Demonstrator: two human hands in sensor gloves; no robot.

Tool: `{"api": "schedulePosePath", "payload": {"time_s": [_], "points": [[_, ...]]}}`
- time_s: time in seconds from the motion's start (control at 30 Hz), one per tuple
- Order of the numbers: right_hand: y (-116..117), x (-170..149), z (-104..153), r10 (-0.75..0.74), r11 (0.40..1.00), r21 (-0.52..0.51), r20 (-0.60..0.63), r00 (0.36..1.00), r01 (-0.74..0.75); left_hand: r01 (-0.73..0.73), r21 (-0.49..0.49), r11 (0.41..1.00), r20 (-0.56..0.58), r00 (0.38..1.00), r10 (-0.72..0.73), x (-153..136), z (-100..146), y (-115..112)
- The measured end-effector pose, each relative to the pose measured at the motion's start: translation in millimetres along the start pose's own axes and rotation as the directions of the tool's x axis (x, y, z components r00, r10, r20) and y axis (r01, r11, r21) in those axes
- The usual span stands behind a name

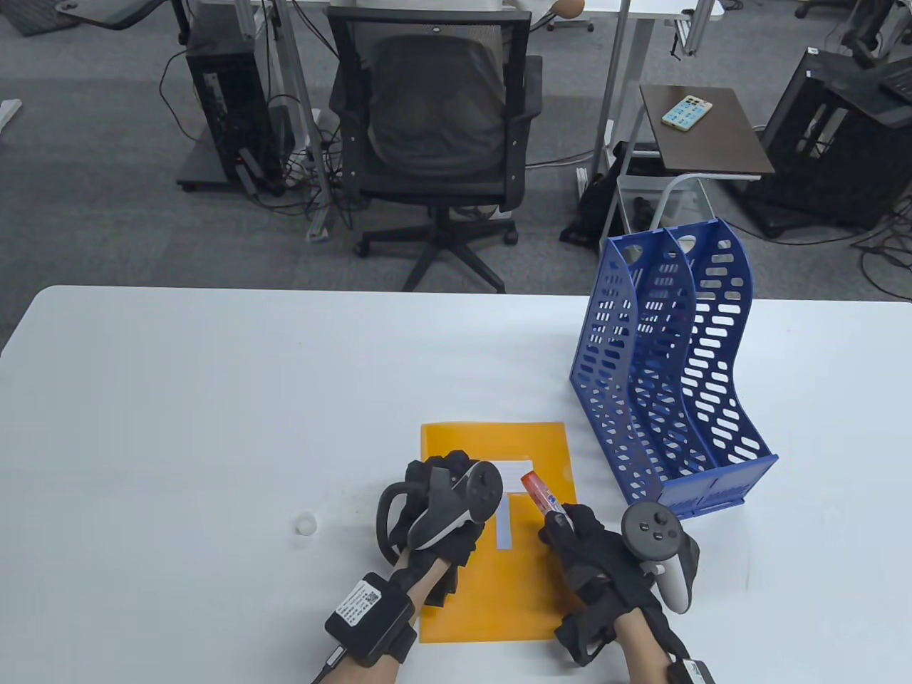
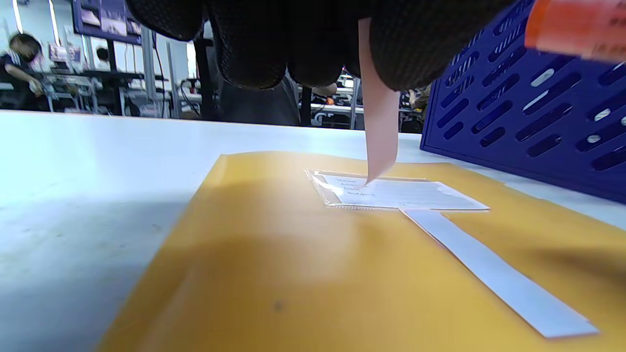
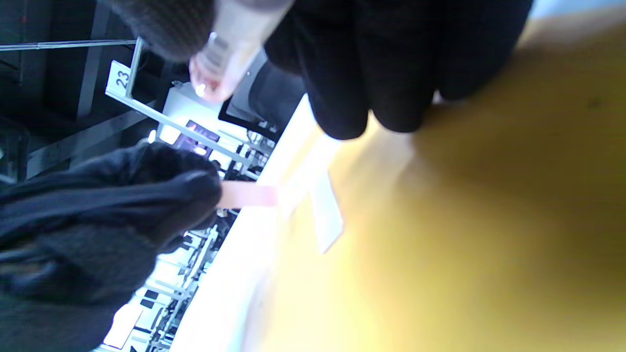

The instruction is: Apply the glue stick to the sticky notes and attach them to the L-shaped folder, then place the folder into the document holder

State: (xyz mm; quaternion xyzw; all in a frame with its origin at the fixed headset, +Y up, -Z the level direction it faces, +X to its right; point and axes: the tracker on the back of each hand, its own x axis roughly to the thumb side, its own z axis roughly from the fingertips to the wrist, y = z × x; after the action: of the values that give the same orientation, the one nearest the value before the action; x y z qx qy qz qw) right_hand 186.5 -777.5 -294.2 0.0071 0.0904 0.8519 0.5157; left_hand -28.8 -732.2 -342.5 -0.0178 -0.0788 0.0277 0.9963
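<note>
The left hand (image 1: 456, 499) pinches a pink sticky strip (image 2: 379, 132) above the flat yellow plastic folder (image 1: 527, 591); the right hand (image 1: 581, 541) grips an orange glue stick (image 1: 539, 493), on a white table (image 1: 178, 427).

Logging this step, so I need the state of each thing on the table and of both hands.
Folder: flat on table.
White strip: lying on folder.
Pink sticky note: hanging from left hand.
Glue stick: uncapped, gripped by right hand.
Cap: off, on table.
Document holder: upright, empty.
</note>
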Motion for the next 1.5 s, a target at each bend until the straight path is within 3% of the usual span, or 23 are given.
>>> {"api": "schedulePosePath", "payload": {"time_s": [0.17,0.27,0.53,1.5], "points": [[-1,-1,0,-0.013,1.0,0.001,-0.003,1.0,0.013,0.052,-0.003,0.999,0.034,0.998,-0.052,17,-6,-15],[-2,-1,0,-0.017,1.0,0.001,-0.004,1.0,0.017,0.041,-0.068,0.997,0.106,0.994,-0.034,21,-5,-27],[-3,-1,-1,-0.025,1.0,0.002,-0.008,1.0,0.025,-0.063,-0.205,0.977,0.118,0.989,0.089,23,-1,-38],[-3,-3,-2,-0.022,1.0,0.008,-0.008,1.0,0.022,-0.064,-0.189,0.98,0.047,0.996,0.074,29,8,-42]]}}
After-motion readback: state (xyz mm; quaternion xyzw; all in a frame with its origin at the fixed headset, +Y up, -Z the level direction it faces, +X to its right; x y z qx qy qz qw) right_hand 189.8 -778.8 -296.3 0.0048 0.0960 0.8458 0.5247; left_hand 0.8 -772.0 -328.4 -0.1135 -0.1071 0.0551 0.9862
